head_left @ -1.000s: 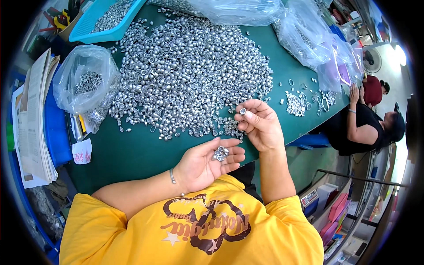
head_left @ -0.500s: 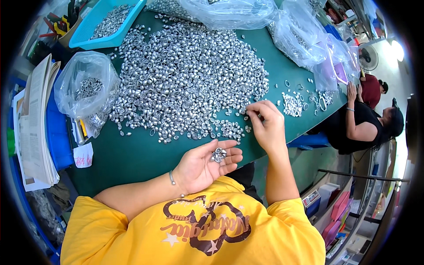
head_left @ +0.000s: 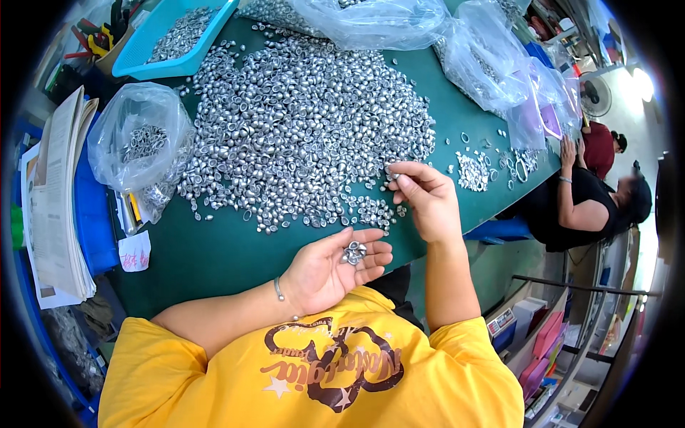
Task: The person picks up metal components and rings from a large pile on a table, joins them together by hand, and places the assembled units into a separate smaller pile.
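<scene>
Just below frame centre I see the left hand (head_left: 320,274) palm-up, cradling silver pieces (head_left: 354,252), and right of centre the right hand (head_left: 430,205) pinching a single piece (head_left: 392,176).

Cradling several silver pieces (head_left: 354,252) in the upturned left grip (head_left: 321,274), by the near edge of the green desk (head_left: 214,257). Pinching one piece (head_left: 392,176) in the right grip (head_left: 428,203), at the near right side of a broad heap (head_left: 307,128). Showing also a clear bag (head_left: 114,157) and turquoise basket (head_left: 153,70) at left, a black-clad person (head_left: 581,214) at right.
</scene>
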